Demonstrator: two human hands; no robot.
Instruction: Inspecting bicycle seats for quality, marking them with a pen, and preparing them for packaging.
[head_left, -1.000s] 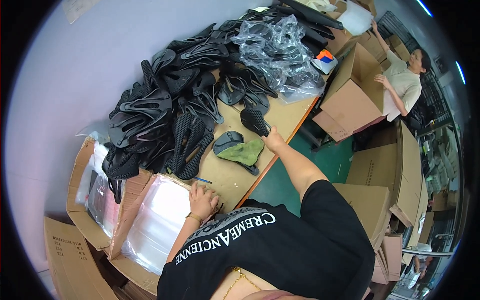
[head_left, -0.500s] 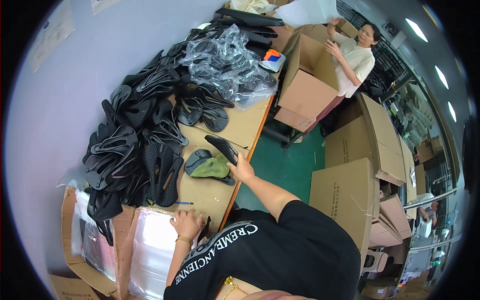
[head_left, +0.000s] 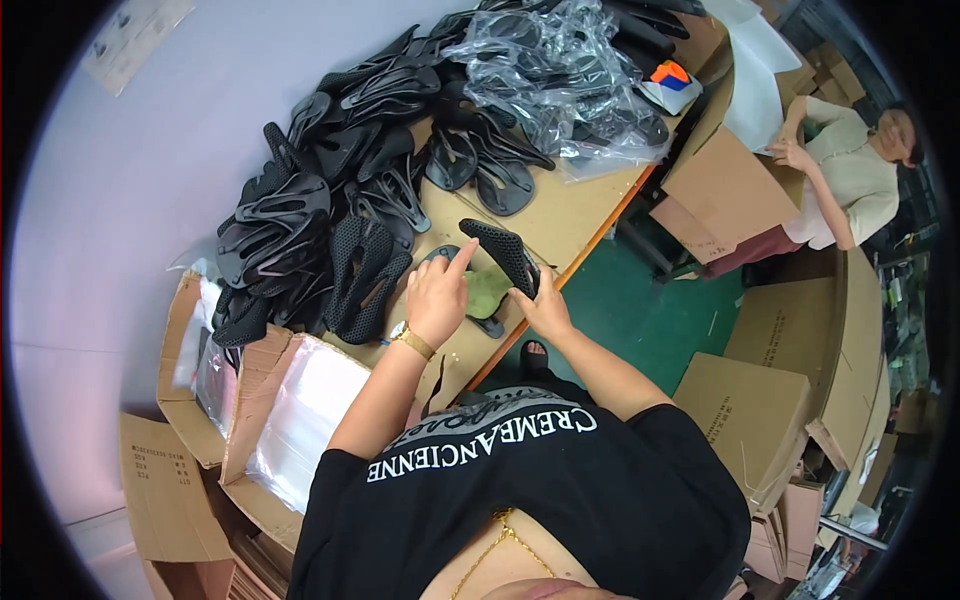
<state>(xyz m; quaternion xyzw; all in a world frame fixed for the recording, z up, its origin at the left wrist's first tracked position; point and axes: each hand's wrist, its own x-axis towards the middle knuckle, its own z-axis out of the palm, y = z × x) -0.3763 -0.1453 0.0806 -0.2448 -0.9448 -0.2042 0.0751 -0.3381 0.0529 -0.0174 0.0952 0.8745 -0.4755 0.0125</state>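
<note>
Nearby, plastic [head_left: 310,420] in carton [head_left: 260,388]; saddle [head_left: 506,250] in grip of right hand [head_left: 543,310], left hand [head_left: 436,304] loose

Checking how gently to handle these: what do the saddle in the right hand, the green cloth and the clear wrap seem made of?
Saddle: probably matte black plastic or rubber, given its honeycomb surface. Cloth: apparently fabric, dull and soft-edged, weave unclear. Wrap: likely thin, glossy plastic film, see-through with glinting creases.

A black honeycombed saddle [head_left: 504,252] tilts upward in the right hand [head_left: 546,309].
</note>
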